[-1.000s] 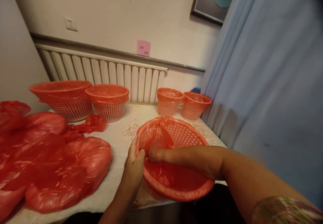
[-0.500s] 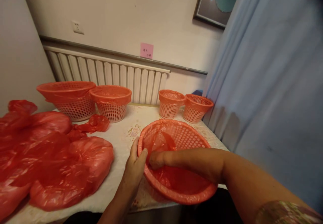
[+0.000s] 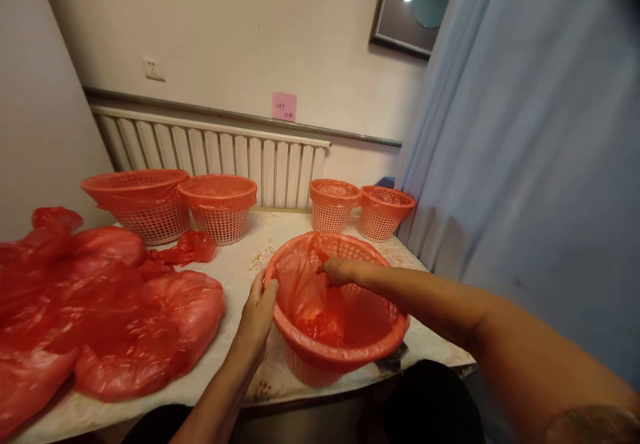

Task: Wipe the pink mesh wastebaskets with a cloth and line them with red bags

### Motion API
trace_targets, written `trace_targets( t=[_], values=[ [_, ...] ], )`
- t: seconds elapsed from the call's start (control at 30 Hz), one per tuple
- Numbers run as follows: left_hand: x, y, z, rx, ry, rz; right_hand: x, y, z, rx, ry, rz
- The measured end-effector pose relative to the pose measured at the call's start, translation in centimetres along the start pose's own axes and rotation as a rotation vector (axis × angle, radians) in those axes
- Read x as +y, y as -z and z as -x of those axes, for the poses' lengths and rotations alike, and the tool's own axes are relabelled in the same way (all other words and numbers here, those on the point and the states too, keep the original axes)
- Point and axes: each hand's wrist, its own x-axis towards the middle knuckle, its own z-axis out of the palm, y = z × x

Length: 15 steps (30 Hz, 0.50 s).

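Clamped on the left rim of a red lattice basket (image 3: 315, 366), the left hand (image 3: 257, 314) grips it at the tabletop's (image 3: 244, 267) near edge, right of centre.
Inside, the right hand (image 3: 341, 271) is at the red plastic liner (image 3: 297, 281); whether it pinches the film cannot be told. Four lined baskets (image 3: 220, 221) stand along the far edge, two towards each corner. Bulging red plastic (image 3: 185, 311) covers the left edge.

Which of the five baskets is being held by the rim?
The front basket, nearest the person: the left hand grips its rim, and the right hand reaches inside. The other four baskets stand farther back, untouched.
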Motion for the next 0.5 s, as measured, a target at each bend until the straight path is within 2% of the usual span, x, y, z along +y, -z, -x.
trace_targets(
  t=[0.13,0.23,0.3,0.33,0.4,0.47,0.5],
  values=[
    [0.2,-0.1,-0.3,-0.015,-0.016,-0.015,0.1,0.5,0.7,-0.023,-0.074,0.021],
    [0.4,0.2,-0.6,0.008,-0.003,-0.113,-0.3,2.5,1.7,0.006,-0.028,-0.021],
    [0.9,0.4,-0.3,0.076,-0.06,-0.274,-0.8,4.0,3.3,0.061,0.021,-0.07],
    [1.3,0.5,0.2,0.11,-0.141,-0.369,-1.1,4.5,4.4,0.099,0.049,-0.112],
    [2.2,0.3,1.6,0.133,-0.393,-0.53,-1.8,5.1,6.8,0.18,0.095,-0.219],
    [3.0,-0.1,3.6,0.071,-0.629,-0.598,-2.7,5.0,9.3,0.256,0.111,-0.314],
    [3.3,-0.4,4.6,-0.001,-0.714,-0.611,-3.2,4.7,10.4,0.284,0.111,-0.344]
  ],
)
